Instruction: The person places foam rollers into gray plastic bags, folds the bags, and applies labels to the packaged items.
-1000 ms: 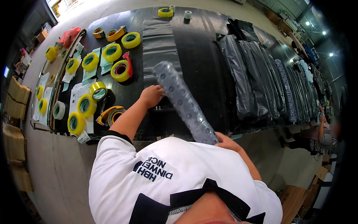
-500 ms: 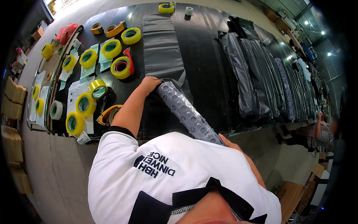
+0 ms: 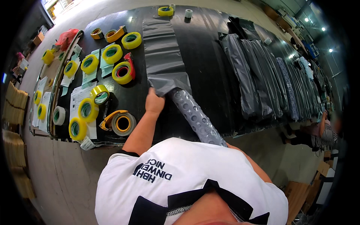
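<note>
A long dark grey plastic mailing bag (image 3: 161, 50) lies flat across the black table, its mouth toward me. My left hand (image 3: 154, 102) is closed on the left edge of that mouth, fingers partly under the plastic. A slanting roll in bubble wrap (image 3: 198, 119) has its far end inside the bag's mouth and its near end against my shirt. At that near end is my right hand (image 3: 230, 146), closed on the roll; the shirt hides most of it.
Yellow tape rolls (image 3: 90, 63) and papers (image 3: 77, 99) lie at left, beside a red tape dispenser (image 3: 129, 63) and a yellow tape dispenser (image 3: 110, 118). Filled grey bags (image 3: 247, 75) line the right side. Another person (image 3: 318, 135) stands at far right.
The roll's far end has gone into the bag's mouth, which now covers it. My left hand has moved down to the bag's left edge. The yellow dispenser is now fully visible.
</note>
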The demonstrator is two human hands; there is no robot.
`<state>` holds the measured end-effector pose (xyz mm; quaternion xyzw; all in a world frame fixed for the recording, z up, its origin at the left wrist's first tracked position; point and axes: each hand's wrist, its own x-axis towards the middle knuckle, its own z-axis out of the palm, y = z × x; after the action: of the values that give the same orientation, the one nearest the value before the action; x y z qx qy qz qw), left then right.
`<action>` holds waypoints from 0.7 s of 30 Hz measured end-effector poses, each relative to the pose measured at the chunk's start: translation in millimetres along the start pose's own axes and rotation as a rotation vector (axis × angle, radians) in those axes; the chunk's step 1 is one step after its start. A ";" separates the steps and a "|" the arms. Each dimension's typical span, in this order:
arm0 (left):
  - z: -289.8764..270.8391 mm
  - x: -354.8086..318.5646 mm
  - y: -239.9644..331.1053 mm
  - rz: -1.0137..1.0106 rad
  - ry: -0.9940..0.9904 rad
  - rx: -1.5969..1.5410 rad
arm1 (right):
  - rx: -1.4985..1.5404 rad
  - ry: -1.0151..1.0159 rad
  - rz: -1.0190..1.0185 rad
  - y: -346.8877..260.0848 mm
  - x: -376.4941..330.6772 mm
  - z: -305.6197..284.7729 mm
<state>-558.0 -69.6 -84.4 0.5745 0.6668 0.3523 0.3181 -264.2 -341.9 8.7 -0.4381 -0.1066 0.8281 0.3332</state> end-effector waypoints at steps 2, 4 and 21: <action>8.2 -19.6 16.4 0.117 -0.202 0.170 | -0.007 -0.077 -0.049 -2.3 9.9 -0.3; 16.6 -42.9 33.7 0.137 -0.325 0.259 | -0.013 -0.175 -0.125 -9.1 29.2 -4.3; 41.8 29.1 1.7 0.014 -0.228 0.314 | -1.203 0.836 -0.968 -136.0 286.0 42.3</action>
<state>-526.4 -36.2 -106.4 0.6581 0.6691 0.1788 0.2955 -348.3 -49.9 -89.7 -0.7136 -0.5684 0.1709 0.3721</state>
